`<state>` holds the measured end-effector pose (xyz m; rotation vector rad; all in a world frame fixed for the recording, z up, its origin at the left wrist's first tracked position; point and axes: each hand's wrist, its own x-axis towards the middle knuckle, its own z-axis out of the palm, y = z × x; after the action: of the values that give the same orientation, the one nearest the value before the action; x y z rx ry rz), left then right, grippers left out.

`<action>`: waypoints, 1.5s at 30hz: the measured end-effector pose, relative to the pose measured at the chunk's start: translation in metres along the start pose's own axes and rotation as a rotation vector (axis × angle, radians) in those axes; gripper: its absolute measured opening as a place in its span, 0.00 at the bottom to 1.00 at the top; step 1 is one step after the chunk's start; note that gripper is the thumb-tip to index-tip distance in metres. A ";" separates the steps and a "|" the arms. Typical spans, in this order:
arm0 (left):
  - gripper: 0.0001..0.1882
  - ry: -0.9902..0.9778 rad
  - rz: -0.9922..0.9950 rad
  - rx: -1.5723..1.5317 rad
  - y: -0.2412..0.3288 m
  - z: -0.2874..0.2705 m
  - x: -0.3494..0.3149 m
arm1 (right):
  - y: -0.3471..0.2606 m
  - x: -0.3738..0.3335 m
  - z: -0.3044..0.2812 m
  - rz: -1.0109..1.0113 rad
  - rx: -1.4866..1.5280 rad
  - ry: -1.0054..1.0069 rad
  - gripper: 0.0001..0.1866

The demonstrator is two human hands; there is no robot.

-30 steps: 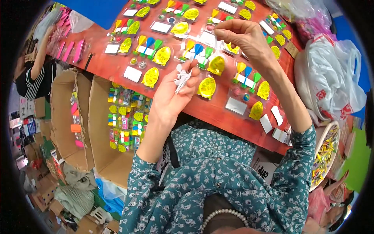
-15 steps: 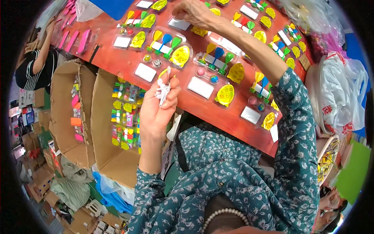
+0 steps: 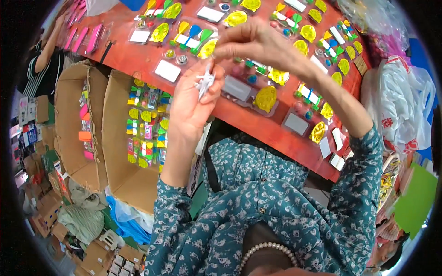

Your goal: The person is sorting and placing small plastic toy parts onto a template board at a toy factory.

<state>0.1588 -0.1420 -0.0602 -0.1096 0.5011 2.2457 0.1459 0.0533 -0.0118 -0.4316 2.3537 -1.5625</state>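
Note:
My left hand (image 3: 189, 103), palm up above the table's front edge, is closed round a bunch of small white plastic pieces (image 3: 206, 82). Just beyond it, my right hand (image 3: 269, 46) reaches in from the right, thumb and fingers pinched together close to the left fingertips. What the pinch holds, if anything, is too small to make out. Under and around both hands lie clear plastic blister trays. They carry a yellow oval piece (image 3: 265, 99), a white rectangle (image 3: 167, 71), small round balls (image 3: 183, 59) and yellow, blue and green toy darts (image 3: 193, 33).
Rows of similar trays cover the red table (image 3: 271, 131). Small white boxes (image 3: 337, 161) lie at its right front corner. Open cardboard boxes (image 3: 120, 170) with packed trays stand at left. A white plastic bag (image 3: 400, 106) sits at right. Another person (image 3: 43, 69) is at far left.
My right hand has come back from the far trays to beside my left hand. The left hand has shifted slightly right, still holding the white pieces. The view has shifted a little.

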 end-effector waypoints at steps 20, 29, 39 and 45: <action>0.17 0.083 -0.155 -0.235 -0.030 0.001 0.003 | 0.070 -0.033 -0.079 -0.274 -0.912 0.257 0.05; 0.19 0.080 -0.119 -0.168 -0.025 0.006 0.015 | 0.031 -0.045 -0.051 -0.246 -0.425 0.324 0.12; 0.14 -0.003 -0.094 -0.117 -0.048 0.009 0.025 | 0.005 -0.064 -0.002 -0.265 -0.437 0.315 0.10; 0.18 -0.046 -0.251 -0.245 -0.049 0.008 0.029 | 0.006 -0.061 -0.031 -0.155 0.194 0.380 0.09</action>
<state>0.1761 -0.0894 -0.0753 -0.2337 0.1740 2.0483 0.1893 0.1055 -0.0018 -0.2999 2.4464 -2.0834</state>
